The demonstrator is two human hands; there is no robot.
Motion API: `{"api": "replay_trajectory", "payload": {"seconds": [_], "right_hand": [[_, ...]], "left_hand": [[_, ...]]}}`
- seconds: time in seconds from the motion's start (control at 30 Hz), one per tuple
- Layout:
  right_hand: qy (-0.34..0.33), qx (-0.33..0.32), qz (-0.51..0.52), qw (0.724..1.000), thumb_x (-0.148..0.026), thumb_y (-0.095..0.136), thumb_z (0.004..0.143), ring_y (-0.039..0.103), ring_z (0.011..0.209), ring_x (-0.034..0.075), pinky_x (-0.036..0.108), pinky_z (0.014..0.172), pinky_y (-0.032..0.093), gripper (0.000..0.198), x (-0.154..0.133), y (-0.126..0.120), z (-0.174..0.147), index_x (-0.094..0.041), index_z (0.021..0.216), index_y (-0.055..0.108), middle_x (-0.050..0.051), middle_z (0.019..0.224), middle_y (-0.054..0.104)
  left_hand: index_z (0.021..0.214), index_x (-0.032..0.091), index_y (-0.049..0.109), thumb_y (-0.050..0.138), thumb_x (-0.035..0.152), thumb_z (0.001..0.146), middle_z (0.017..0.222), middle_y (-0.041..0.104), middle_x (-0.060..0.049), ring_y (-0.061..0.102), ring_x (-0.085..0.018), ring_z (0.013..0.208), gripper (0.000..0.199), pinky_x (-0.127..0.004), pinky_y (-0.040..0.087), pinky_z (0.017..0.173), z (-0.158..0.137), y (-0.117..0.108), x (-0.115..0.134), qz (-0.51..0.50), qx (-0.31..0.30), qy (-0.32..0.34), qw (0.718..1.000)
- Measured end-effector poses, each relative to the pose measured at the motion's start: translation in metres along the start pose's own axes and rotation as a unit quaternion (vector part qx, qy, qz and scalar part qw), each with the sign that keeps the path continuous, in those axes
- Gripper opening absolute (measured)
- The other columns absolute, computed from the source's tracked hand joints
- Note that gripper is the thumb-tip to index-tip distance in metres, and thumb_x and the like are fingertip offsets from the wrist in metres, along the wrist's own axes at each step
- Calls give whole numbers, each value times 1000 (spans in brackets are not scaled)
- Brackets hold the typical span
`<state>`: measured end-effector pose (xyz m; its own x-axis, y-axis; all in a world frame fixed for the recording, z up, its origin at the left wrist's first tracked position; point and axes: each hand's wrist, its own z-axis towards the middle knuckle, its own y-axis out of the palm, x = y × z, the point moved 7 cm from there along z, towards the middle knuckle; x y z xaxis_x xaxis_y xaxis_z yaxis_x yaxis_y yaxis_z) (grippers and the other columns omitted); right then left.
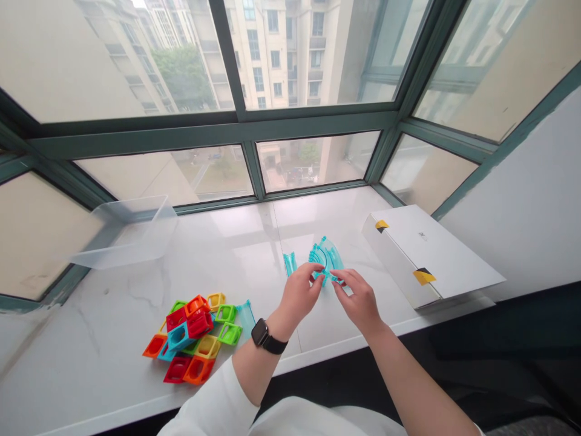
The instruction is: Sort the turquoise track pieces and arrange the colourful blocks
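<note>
Far to the left of my fingers [308, 270], and beyond them toward the window [252, 130], the clear bin [127, 249] stands on the ledge [118, 345]. Left of them again but closer to me, the blocks [193, 328] lie heaped in red, orange, yellow, green and blue, with a pale blue strip [246, 317] between that heap and my left wrist, where I wear a watch [260, 332].

Just beyond the knuckles of my left hand [299, 297], a short piece [289, 263] lies by itself. Then comes the curved piece [333, 257], right at my fingertips and reaching away from them. My left thumb and forefinger are drawn nearly together on its near end; those of my right hand [361, 303] pinch it there too, with only a small gap between the two hands. Whether a second, smaller part is caught between them I cannot tell.

Well to the right of my fingers lies the white box [436, 254], with striped tabs [424, 277] along its edge.

I judge this to be close two-handed work on that near end; the next move seems to call for one hand steadying while the other makes small, light adjustments.
</note>
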<state>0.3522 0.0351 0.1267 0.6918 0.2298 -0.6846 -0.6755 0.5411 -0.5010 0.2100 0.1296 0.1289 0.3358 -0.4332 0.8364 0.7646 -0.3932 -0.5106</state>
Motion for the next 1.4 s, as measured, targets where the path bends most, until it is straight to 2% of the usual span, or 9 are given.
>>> {"api": "replay_trajectory", "payload": {"seconds": [0.13, 0.3, 0.5, 1.4], "right_hand": [[19, -22, -21, 999, -27, 56, 103, 70, 92, 23, 40, 85, 62, 31, 16, 6, 11, -29, 129, 73, 8, 112, 73], [23, -36, -37, 998, -28, 55, 103, 71, 101, 27, 43, 92, 60, 34, 29, 14, 18, -30, 131, 73, 9, 111, 73], [19, -44, -42, 998, -25, 55, 103, 71, 98, 26, 42, 90, 58, 30, 38, 22, 22, -29, 123, 77, 8, 105, 73], [26, -59, -32, 997, -22, 58, 100, 71, 97, 26, 41, 90, 58, 29, 46, 29, 18, -30, 119, 78, 7, 103, 72]], "left_hand": [[114, 26, 70, 62, 20, 97, 111, 77, -2, 69, -18, 87, 20, -35, 56, 88, 14, 3, -6, 54, 10, 19, 998], [110, 26, 71, 62, 20, 98, 108, 77, -3, 70, -20, 93, 16, -38, 55, 92, 25, 8, -17, 101, 12, 23, 995], [108, 25, 72, 66, 19, 97, 108, 77, -4, 70, -21, 96, 14, -37, 54, 90, 30, 12, -25, 117, 17, 30, 993], [108, 25, 73, 70, 20, 95, 107, 76, -5, 69, -24, 101, 14, -40, 52, 93, 31, 18, -37, 171, -13, 20, 985]]}}
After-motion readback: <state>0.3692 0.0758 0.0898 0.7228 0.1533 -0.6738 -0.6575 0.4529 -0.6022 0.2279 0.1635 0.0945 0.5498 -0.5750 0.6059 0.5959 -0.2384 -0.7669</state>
